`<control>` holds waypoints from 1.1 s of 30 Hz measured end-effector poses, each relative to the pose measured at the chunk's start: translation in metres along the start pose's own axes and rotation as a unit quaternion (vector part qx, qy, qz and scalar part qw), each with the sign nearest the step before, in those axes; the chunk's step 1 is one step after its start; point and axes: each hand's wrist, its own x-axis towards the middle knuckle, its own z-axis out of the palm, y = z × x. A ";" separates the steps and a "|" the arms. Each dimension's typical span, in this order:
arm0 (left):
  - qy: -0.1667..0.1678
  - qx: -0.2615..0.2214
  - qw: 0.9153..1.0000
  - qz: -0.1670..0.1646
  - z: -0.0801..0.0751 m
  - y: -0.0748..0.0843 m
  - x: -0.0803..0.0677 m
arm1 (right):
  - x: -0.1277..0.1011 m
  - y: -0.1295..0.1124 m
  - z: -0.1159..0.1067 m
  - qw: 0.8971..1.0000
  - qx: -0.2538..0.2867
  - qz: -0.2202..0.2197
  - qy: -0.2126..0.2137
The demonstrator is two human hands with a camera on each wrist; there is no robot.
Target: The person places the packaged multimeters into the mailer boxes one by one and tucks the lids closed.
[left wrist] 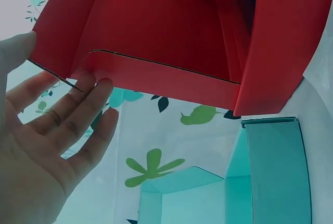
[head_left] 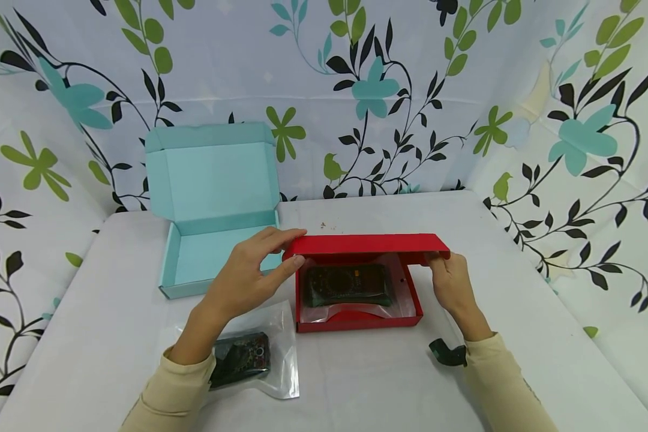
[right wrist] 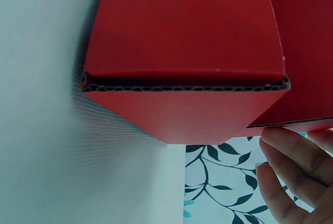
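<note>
Beyond the left hand (head_left: 245,273) stands an open teal box (head_left: 210,210); under its forearm lies a bagged device (head_left: 243,359) on the bench (head_left: 518,288). That hand pinches the red box's lid (head_left: 364,246) at its left corner. The right hand (head_left: 450,282) grips the lid's right end above the red box (head_left: 356,300).

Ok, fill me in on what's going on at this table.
A person holds the lid of a red box partway down, the left hand at its left corner and the right hand at its right. Inside lies a dark device in a plastic bag. A second bagged device lies near the left forearm, and an open teal box stands behind it.
</note>
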 end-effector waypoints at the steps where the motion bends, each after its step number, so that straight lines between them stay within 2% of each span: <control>1: 0.002 0.001 1.000 0.001 0.000 0.000 0.000 | -0.001 0.000 0.000 1.000 0.001 0.002 -0.001; 6: 0.010 -0.001 1.000 0.008 0.002 0.000 0.000 | -0.004 0.000 0.000 1.000 0.013 0.011 -0.006; 14: 0.014 0.003 1.000 0.010 0.001 0.005 -0.001 | -0.006 0.000 -0.001 0.999 0.034 -0.012 -0.023; 23: 0.017 0.012 1.000 0.020 0.001 0.008 -0.003 | -0.010 -0.003 -0.010 0.996 0.040 0.022 -0.074; 28: 0.015 0.007 1.000 0.015 0.002 0.010 -0.004 | -0.014 -0.007 -0.016 0.994 0.011 0.058 -0.095; 31: 0.015 0.007 1.000 0.010 0.001 0.011 -0.006 | -0.017 -0.010 -0.021 0.995 -0.011 0.051 -0.087; 33: 0.015 0.007 1.000 0.009 0.001 0.012 -0.006 | -0.018 -0.011 -0.025 0.997 -0.020 0.030 -0.070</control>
